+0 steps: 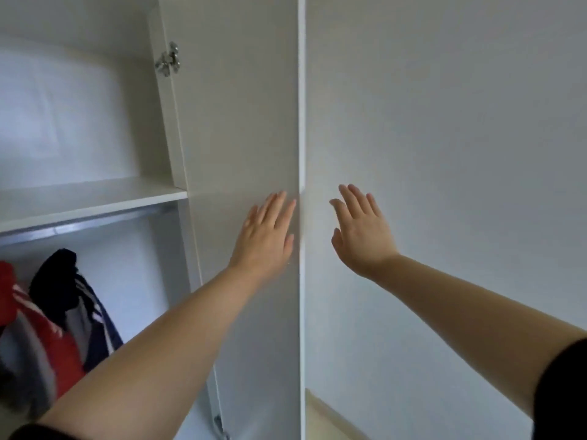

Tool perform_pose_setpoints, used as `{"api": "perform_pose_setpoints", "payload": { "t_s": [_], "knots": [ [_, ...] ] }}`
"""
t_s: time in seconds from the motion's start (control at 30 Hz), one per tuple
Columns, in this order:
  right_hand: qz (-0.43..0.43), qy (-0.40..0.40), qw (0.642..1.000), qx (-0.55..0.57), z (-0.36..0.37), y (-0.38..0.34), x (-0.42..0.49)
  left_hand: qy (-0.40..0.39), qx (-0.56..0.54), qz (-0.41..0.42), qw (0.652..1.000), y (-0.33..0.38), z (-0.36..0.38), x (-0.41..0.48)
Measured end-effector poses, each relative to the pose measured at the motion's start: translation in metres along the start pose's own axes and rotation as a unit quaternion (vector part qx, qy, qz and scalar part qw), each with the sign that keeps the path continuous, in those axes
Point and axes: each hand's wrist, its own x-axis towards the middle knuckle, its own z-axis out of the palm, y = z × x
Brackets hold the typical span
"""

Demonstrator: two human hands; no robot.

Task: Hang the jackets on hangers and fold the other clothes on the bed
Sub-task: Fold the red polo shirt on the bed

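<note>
I face an open white wardrobe. Its door (247,128) stands swung out, edge-on to me. My left hand (268,236) lies flat with straight fingers against the door's inner face, near its edge. My right hand (360,231) is spread, fingers straight, on the far side of the door edge in front of the white wall; whether it touches the door I cannot tell. Inside, at the lower left, two jackets hang below a metal rail (85,222): a dark navy one with white stripes (79,309) and a red one with white stripes (28,331). Neither hand holds anything.
A white shelf (95,198) crosses the wardrobe above the rail. A metal hinge (168,60) sits high on the door. A plain white wall (460,154) fills the right side, with a strip of light floor (327,420) at the bottom.
</note>
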Motion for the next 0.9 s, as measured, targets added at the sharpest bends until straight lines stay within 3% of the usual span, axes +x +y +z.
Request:
{"api": "perform_pose_setpoints", "payload": {
  "t_s": [0.5, 0.67, 0.9],
  "knots": [
    [0.179, -0.055, 0.977, -0.106, -0.039, 0.317, -0.205, -0.022, -0.133, 0.161, 0.978, 0.376, 0.105, 0.093],
    [0.236, -0.090, 0.957, -0.143, -0.035, 0.415, -0.246, -0.032, -0.229, 0.197, 0.953, 0.494, 0.144, 0.137],
    [0.257, -0.062, 0.946, -0.186, -0.084, 0.541, -0.334, -0.005, -0.281, 0.266, 0.922, 0.641, 0.174, 0.147]
  ]
}}
